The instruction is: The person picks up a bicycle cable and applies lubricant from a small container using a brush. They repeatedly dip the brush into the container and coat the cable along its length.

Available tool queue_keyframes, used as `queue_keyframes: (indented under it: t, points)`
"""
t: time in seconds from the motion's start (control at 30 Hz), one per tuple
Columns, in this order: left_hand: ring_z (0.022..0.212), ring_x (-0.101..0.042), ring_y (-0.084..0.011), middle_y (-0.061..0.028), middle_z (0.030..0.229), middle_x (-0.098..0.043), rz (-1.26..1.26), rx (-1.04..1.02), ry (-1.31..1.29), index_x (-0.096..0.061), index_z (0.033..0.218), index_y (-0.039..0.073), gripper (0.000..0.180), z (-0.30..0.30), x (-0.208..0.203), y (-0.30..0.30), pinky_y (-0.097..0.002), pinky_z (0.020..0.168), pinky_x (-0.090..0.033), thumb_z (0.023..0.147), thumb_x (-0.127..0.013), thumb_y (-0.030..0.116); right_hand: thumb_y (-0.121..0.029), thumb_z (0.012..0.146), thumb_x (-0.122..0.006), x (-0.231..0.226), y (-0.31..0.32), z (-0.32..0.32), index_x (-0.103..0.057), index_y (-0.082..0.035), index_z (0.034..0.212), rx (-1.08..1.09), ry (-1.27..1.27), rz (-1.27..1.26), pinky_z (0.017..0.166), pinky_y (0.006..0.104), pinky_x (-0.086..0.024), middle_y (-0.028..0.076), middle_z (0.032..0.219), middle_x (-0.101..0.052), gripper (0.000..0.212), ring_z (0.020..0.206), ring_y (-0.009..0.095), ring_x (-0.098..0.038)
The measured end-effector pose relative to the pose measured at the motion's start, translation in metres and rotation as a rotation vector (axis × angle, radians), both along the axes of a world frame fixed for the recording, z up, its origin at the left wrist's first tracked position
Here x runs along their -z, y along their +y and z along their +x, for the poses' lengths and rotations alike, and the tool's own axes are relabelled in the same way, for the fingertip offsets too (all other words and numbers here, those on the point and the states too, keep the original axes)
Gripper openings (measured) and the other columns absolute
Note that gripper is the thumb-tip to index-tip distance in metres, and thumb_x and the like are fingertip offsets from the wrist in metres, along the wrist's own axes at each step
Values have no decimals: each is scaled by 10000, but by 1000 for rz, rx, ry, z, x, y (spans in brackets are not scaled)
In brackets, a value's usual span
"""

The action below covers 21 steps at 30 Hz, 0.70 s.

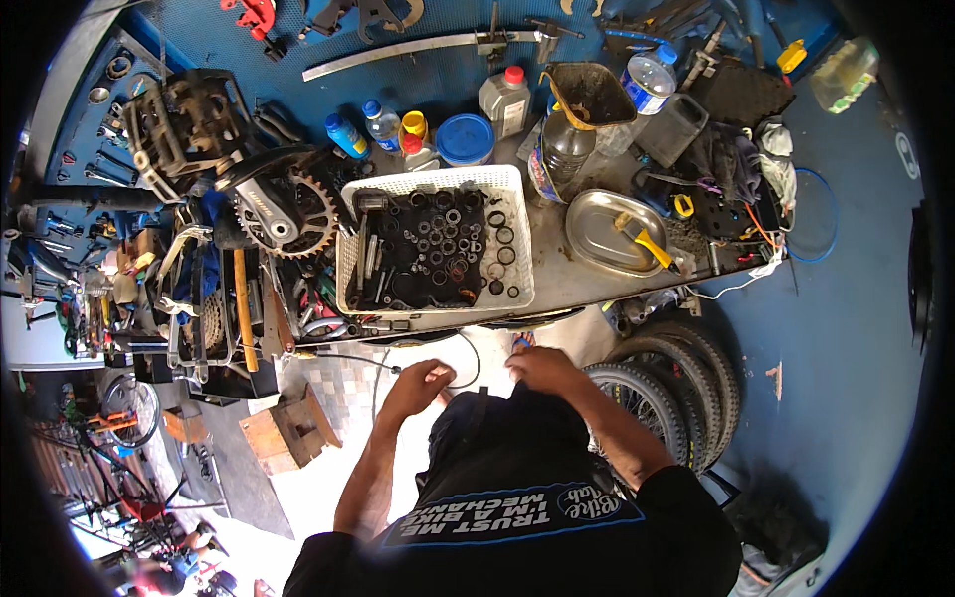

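My left hand [416,388] is held in front of my body, below the bench edge, with its fingers curled in. What it holds, if anything, is too small to tell. My right hand [547,372] is bent inward at the edge of my black apron [487,438], its fingers closed and mostly hidden. Beyond both hands, a white plastic basket [525,229] stands on the workbench [567,282]. Inside it lie a dark, greasy heap of small metal rings [448,239], bolts and spacers, with several black rings [505,236] along the right side.
An oval metal tray [587,244] holds a yellow-handled brush [652,249]. Bottles and a blue-lidded tub [465,139] line the back. On the left sits a crankset [284,224] beside crowded tools. Tyred wheels [686,388] lean under the bench at right; a wooden box [284,433] rests on the floor.
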<state>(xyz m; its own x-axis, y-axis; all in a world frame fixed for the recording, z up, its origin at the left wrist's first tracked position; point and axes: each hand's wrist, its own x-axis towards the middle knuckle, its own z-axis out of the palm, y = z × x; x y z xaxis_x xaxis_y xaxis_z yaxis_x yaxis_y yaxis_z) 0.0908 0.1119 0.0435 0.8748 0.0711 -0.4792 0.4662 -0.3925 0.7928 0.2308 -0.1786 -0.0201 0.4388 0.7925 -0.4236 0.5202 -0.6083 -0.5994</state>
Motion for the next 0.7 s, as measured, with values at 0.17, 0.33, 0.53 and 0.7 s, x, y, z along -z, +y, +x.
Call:
queue_keyframes:
  t: [0.17, 0.33, 0.53, 0.7]
  points:
    - [724, -665, -114, -59, 879, -774, 0, -125, -171, -797, 1190, 83, 186, 69, -83, 0, -301, 669, -552, 1017, -769, 146, -247, 978, -653, -54, -39, 58, -726, -231, 1330, 8, 18, -237, 1025, 492, -551, 113, 1233, -759, 360, 1195, 328, -706]
    - [810, -748, -318, -115, 890, -737, 612, -152, -358, -795, 1069, 110, 179, 136, -82, 26, -423, 740, -601, 893, -830, 120, -269, 992, -641, -62, -41, 83, -711, -221, 1359, -40, 55, -262, 1071, 493, -531, 115, 1254, -754, 377, 1228, 336, -688]
    - [1158, -682, -324, -106, 1192, -683, 916, 258, -347, -789, 1044, 174, 265, 181, -52, 34, -469, 877, -640, 803, -899, 193, -299, 968, -620, -49, -33, 86, -748, -178, 1279, -46, 64, -152, 997, 502, -570, 118, 1231, -763, 357, 1178, 337, -717]
    - [1305, -620, -336, -110, 1247, -671, 963, 393, -306, -781, 1061, 181, 343, 186, -38, 39, -458, 929, -642, 756, -919, 253, -259, 943, -629, -27, -46, 80, -748, -139, 1255, -19, 68, -85, 990, 508, -580, 128, 1240, -751, 355, 1173, 342, -719]
